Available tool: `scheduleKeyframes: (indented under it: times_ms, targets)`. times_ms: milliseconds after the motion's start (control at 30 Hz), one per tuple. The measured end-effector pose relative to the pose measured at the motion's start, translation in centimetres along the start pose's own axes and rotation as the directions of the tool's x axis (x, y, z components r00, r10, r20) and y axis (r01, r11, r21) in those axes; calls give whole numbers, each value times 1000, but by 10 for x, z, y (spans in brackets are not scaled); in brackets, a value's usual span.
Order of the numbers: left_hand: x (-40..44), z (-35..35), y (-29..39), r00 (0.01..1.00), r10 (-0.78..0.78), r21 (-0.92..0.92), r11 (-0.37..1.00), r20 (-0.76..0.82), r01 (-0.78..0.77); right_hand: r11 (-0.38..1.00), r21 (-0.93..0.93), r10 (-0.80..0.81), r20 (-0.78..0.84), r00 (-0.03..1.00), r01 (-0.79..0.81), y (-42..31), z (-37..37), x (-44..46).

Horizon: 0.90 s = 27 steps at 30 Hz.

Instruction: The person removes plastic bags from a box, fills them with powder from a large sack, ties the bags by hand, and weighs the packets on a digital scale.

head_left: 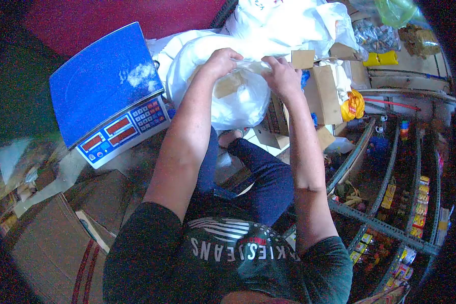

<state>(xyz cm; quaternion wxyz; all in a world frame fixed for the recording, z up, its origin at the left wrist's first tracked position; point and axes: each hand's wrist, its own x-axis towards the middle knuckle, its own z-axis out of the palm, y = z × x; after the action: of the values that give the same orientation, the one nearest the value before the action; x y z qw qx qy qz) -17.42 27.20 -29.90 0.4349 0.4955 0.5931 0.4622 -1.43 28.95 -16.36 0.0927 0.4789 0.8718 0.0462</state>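
Note:
A translucent white plastic bag (240, 104) hangs in front of my knees, with a tan patch showing through its upper part. My left hand (222, 63) pinches the left side of the bag's top edge. On the other side, my right hand (282, 76) has its fingers closed on the right end of that edge. The bag's top is stretched between both hands. Right behind it is a large open white sack (180, 63), whose contents are washed out by glare.
A blue-topped digital scale (106, 81) stands to my left, above a brown carton (50, 243). Cardboard boxes (325, 93) and an orange-yellow plastic bag (353, 105) are on the right. Metal shelving (385, 230) with small packets runs along the lower right. Bulky white bags (283, 25) lie ahead.

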Motion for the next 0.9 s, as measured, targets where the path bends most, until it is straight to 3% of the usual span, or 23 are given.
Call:
scheduleKeyframes:
  times_ms: [167, 300, 367, 467, 600, 633, 667, 733, 833, 900]
  targets:
    - [-4, -2, 5, 1000, -1, 34, 999, -14, 1, 1000, 9, 9, -5, 1000, -9, 3, 7, 0]
    - [1, -1, -6, 998, 44, -1, 999, -55, -45, 917, 397, 24, 57, 998, -44, 16, 19, -13]
    - [4, 2, -22, 997, 33, 22, 999, -69, -32, 827, 562, 4, 50, 999, -31, 17, 32, -22]
    - [6, 3, -25, 997, -18, 121, 992, -80, 28, 436, 895, 124, 47, 991, -97, 35, 120, -26]
    - [1, 2, -20, 999, -1, 148, 989, -32, 5, 370, 893, 314, 138, 939, -255, 16, 138, -32]
    - [2, 2, -25, 1000, -9, 150, 989, -7, 10, 364, 881, 276, 209, 938, -303, 16, 147, -27]
    - [8, -1, -33, 999, 24, 192, 981, -32, -18, 450, 864, 235, 127, 964, -224, 34, 208, -9]
    - [14, 2, -53, 995, 80, 269, 961, -62, -61, 724, 655, 221, 78, 972, -217, 5, 165, -19]
    - [9, -8, -40, 990, 97, 193, 978, -103, -76, 827, 562, 234, -300, 925, -28, 1, 180, -18]
    - [8, -11, -34, 996, -32, 140, 989, -85, 43, 751, 628, 220, 52, 974, -204, 0, 131, -31]
